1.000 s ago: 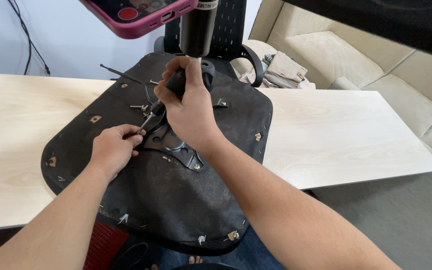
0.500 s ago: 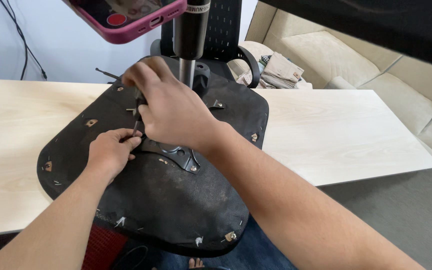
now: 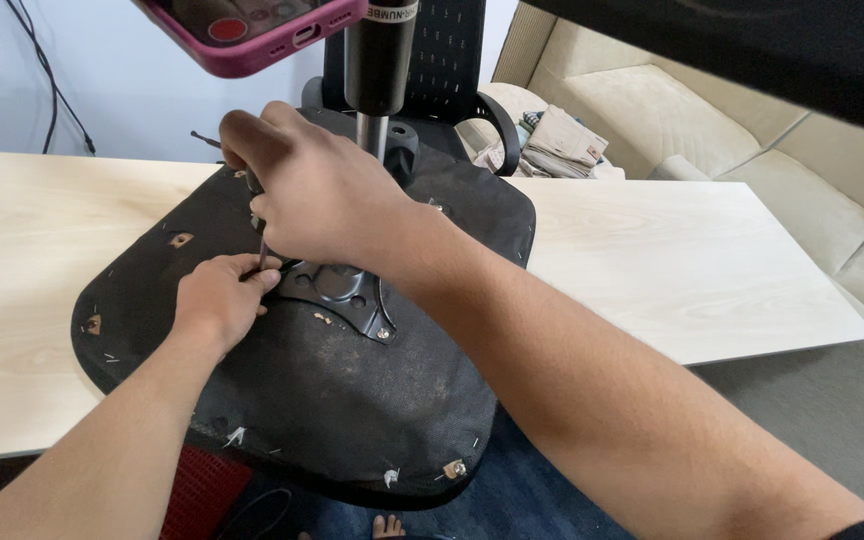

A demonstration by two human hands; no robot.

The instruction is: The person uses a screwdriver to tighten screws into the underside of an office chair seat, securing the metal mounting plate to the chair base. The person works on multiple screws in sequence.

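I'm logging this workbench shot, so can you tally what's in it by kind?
Hands: 2, left hand and right hand
Upturned black chair seat: 1
Metal mounting plate: 1
Gas lift cylinder: 1
Thin tool shaft: 1
Pink-cased phone: 1
Wooden table: 1
Total: 8

Tool tip hidden beneath right hand (image 3: 317,200); metal mounting plate (image 3: 347,295) partly covered by both hands; pink phone (image 3: 252,30) cropped by top edge.
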